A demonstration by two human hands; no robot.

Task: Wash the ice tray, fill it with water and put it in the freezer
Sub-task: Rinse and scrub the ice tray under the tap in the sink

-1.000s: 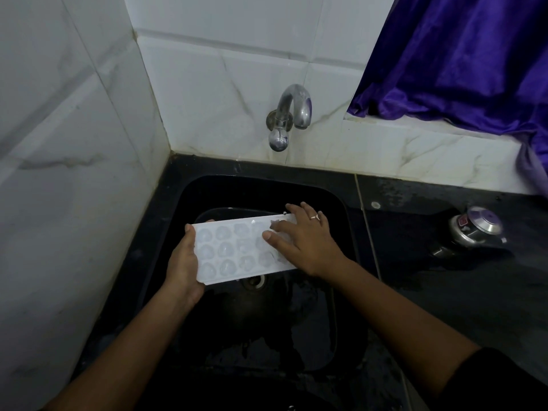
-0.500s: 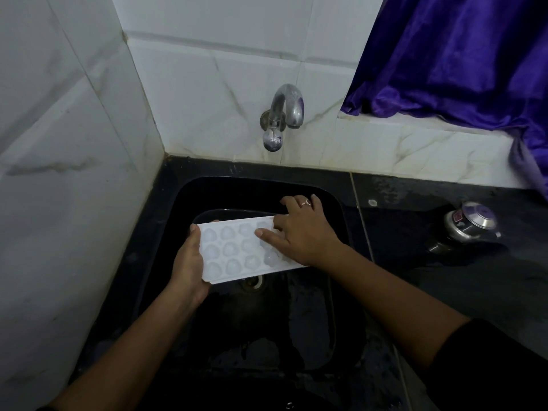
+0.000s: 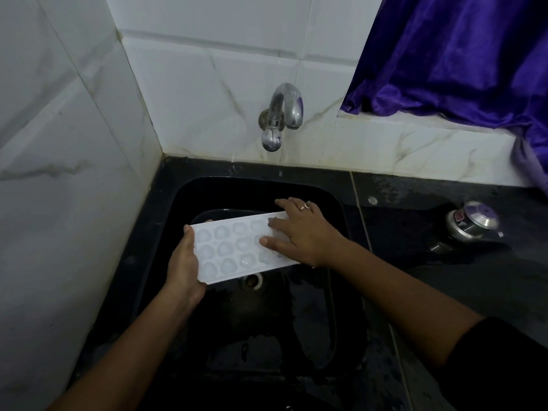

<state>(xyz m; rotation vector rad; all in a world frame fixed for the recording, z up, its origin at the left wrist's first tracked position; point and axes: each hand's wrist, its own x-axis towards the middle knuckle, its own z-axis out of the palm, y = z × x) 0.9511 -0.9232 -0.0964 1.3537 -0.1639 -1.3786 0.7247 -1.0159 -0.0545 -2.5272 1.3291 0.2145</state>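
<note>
Left hand (image 3: 184,262) curled round the left end of the white ice tray (image 3: 231,250), centre frame, over the black sink (image 3: 207,191). Right hand (image 3: 302,235) flat on its right end, fingers spread. Tap (image 3: 281,114) at upper centre.

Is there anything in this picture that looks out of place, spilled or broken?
Nothing looks broken. The ice tray is held slanted over the black sink, left hand gripping its end, right hand flat on it. The counter beside the sink looks wet, near a steel object.
</note>
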